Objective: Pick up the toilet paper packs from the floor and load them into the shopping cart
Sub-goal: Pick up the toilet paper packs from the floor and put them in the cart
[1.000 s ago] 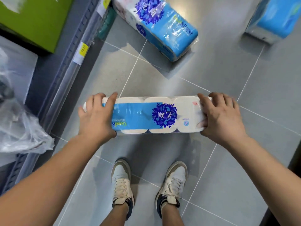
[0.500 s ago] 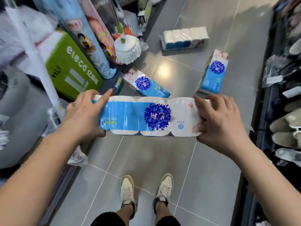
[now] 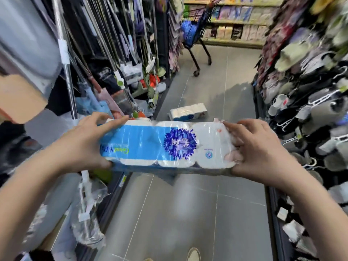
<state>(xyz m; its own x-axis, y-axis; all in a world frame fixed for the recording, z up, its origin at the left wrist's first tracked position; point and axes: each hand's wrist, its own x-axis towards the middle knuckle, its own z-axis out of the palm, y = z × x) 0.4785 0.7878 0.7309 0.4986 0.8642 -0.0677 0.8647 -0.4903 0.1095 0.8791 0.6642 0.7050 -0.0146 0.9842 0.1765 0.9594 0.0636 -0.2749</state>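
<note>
A long toilet paper pack point(image 3: 165, 145), white with a blue band and a dark blue flower print, is held level in front of me at about waist height. My left hand point(image 3: 82, 146) grips its left end and my right hand point(image 3: 252, 147) grips its right end. Another white and blue pack point(image 3: 188, 114) lies on the grey floor just beyond the held one. The dark wire shopping cart point(image 3: 195, 31) stands at the far end of the aisle with something blue inside it.
Mops, poles and bagged goods point(image 3: 105, 59) crowd the left shelving. Racks of slippers point(image 3: 308, 102) line the right side. A shelf of packaged goods point(image 3: 239, 25) closes the aisle's far end. The grey tiled floor point(image 3: 188, 213) runs as a narrow lane between them.
The pack has risen from near the floor to waist height in both hands. My view has tipped up from the floor to the aisle, bringing the cart into sight.
</note>
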